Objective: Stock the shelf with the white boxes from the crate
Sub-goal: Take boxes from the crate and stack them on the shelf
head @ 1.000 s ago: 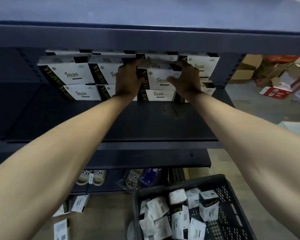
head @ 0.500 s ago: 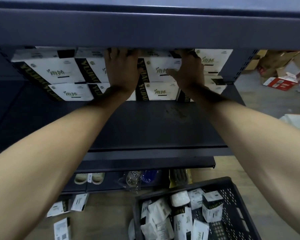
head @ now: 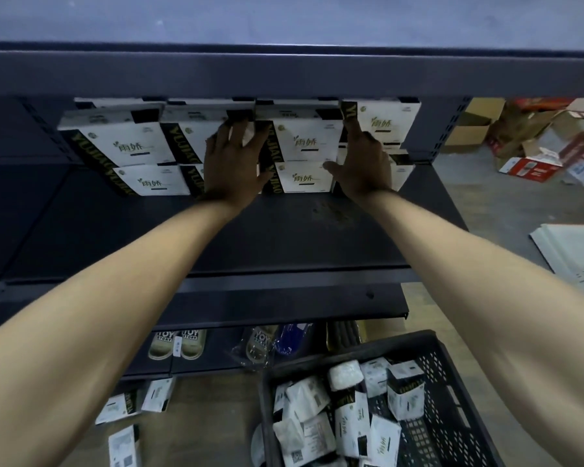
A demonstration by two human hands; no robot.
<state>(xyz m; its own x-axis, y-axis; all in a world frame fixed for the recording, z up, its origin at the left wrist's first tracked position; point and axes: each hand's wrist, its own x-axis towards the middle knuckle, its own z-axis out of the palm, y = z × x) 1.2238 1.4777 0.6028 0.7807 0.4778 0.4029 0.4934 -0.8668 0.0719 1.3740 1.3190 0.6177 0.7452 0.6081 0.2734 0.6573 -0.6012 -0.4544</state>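
Both hands squaring white boxes (head: pixel 305 141) on shelf (head: pixel 216 241), upper centre; left hand (head: pixel 234 168) fingers (head: pixel 239 131) splayed, right hand (head: pixel 363 166) straight-fingered, nothing gripped. Next, likely: fetch more from crate (head: pixel 454 382), lower right.

bare front of the shelf (head: pixel 284 237) — stacked white boxes (head: pixel 304 143) along the back, upper beam (head: pixel 284 72) close overhead
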